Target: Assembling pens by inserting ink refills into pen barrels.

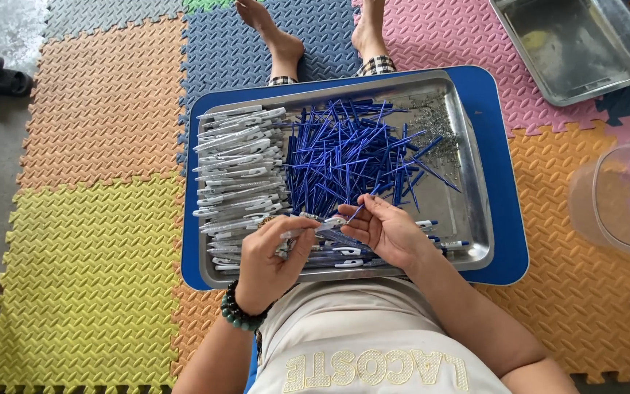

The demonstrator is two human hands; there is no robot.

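Hands meet over the metal tray [475,219] — left hand [267,263] grips a pen barrel [315,228], right hand [382,228] pinches a blue refill [356,211].

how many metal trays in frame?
2. One metal tray sits on a blue board on the person's lap, holding pen parts under both hands. A second metal tray lies on the pink mat at top right, cut off by the frame edge.
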